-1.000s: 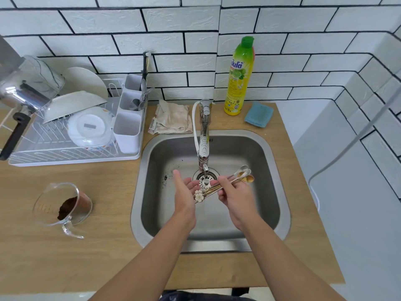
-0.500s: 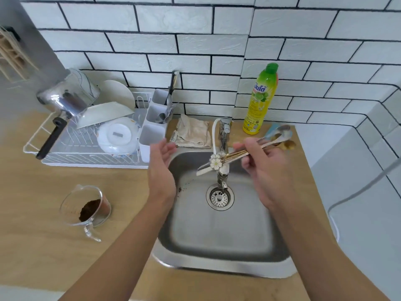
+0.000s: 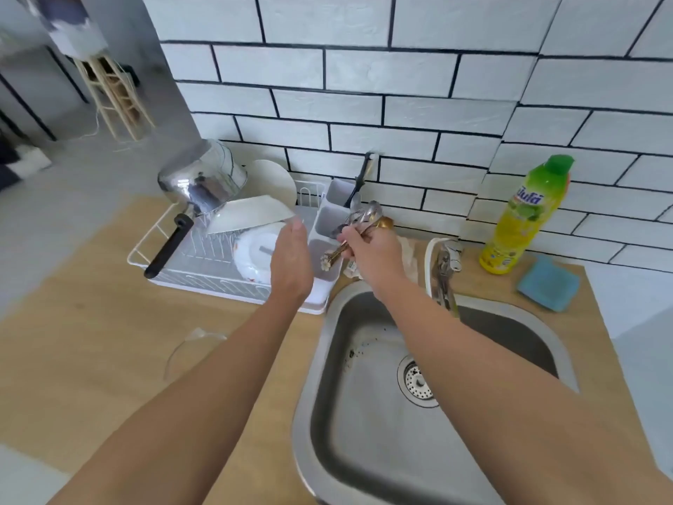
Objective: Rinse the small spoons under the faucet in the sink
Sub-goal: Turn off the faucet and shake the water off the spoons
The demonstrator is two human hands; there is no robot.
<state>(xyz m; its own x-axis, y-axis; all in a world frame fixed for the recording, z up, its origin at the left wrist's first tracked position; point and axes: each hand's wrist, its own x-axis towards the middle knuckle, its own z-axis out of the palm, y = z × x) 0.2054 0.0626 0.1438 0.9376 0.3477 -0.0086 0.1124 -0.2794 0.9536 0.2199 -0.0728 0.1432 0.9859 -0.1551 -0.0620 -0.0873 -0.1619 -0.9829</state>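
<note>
Pale wooden countertop (image 3: 91, 344), white brick-tiled wall (image 3: 364, 103) behind | white wire dish rack (image 3: 204, 267) at left edge | my left hand (image 3: 291, 264) flat, fingers straight, holding nothing | my right hand (image 3: 371, 253) pinching bundle of small metal spoons (image 3: 358, 227) over white cutlery caddy (image 3: 329, 220) | stainless steel sink (image 3: 364, 450), chrome faucet (image 3: 446, 275) right of them.

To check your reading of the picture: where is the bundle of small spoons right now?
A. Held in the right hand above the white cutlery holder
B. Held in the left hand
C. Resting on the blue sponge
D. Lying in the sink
A: the right hand grips the small spoons over the cutlery holder, away from the sink.
</note>
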